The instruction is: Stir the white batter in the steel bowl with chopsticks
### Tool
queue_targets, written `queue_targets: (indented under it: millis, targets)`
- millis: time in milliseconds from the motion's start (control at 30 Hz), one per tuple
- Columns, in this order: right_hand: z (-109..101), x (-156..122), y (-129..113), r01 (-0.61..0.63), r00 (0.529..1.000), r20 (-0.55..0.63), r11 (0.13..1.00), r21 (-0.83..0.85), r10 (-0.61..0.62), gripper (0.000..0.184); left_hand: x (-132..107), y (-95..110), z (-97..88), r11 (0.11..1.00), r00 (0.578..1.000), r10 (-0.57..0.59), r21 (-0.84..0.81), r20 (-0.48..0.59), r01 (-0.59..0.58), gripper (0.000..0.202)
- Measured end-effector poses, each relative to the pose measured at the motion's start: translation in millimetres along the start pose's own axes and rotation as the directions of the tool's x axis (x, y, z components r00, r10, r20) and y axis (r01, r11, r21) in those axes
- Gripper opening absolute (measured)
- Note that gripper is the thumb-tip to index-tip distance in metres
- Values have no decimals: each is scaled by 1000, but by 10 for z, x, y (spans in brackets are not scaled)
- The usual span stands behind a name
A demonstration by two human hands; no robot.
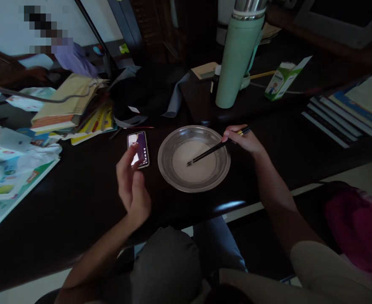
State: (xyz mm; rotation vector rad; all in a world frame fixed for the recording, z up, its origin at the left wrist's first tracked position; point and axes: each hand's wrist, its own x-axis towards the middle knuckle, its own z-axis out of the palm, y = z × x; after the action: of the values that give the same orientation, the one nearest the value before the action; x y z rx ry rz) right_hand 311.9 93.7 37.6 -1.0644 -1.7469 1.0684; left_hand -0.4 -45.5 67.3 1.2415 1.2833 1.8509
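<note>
A round metal bowl (163,162) stands on the dark table, holding a pale, whitish liquid or paste (201,169). My right hand (241,138) grips a pair of black chopsticks (209,151) near their gold-banded ends. Their tips reach down over the pale contents; whether they dip in is hard to tell. Left of the bowl lies a smartphone (146,154) with its screen lit. Above its near edge my left hand (133,181) is raised with fingers apart and nothing in it. One finger overlaps the screen, and I cannot tell whether it touches.
A tall green thermos (239,59) stands behind the bowl, with a small dark bottle (215,82) beside it. Farther right are a green-and-white box (279,82) and stacked books (347,109). Books and papers (68,105) pile up at left, near a black bag (147,93). A person sits far left.
</note>
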Motion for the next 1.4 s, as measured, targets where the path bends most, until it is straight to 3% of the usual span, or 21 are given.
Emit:
queue_targets:
  millis: [67,133,233,267,333,500,733,900,1100,1267,1333,1400]
  targets:
    - [3,4,-3,13,999,-53,1000,-12,-14,40,180,-295,137,996,997,-64,-72,-38,61,43]
    - [3,1,-11,1,994,-109,1000,-7,-1,39,296,-504,191,962,968,-248,-128,-47,241,44]
    - [13,-11,-33,-21,998,-50,1000,15,22,40,348,-692,215,818,831,-553,-229,-58,528,41]
    - [19,-11,-37,-19,1000,-20,1000,20,20,40,339,-731,223,758,778,-626,-284,-60,587,40]
    - [25,-7,-31,-6,1000,0,1000,18,6,40,294,-789,239,697,727,-686,-300,-15,652,37]
    - [-8,-4,25,-21,987,-155,998,57,29,42,162,-855,246,680,758,-629,-349,175,645,35]
    - [52,-13,-29,-1,999,41,1000,19,0,40,91,-869,238,563,643,-747,-353,171,748,38]
    - [-4,-9,50,-24,985,-167,997,78,37,43,82,-891,226,567,649,-727,-339,223,751,42]
    - [29,-15,41,-11,1000,24,999,42,10,40,113,-919,206,567,651,-723,-339,233,751,43]
    - [-8,-12,71,-29,986,-162,997,67,39,42,125,-934,184,558,639,-736,-333,224,760,39]
    - [-14,-16,76,-36,988,-149,995,97,50,44,123,-944,175,567,647,-728,-332,225,754,40]
    - [4,-16,69,-36,998,-50,996,83,41,43,122,-952,168,570,650,-724,-329,233,753,41]
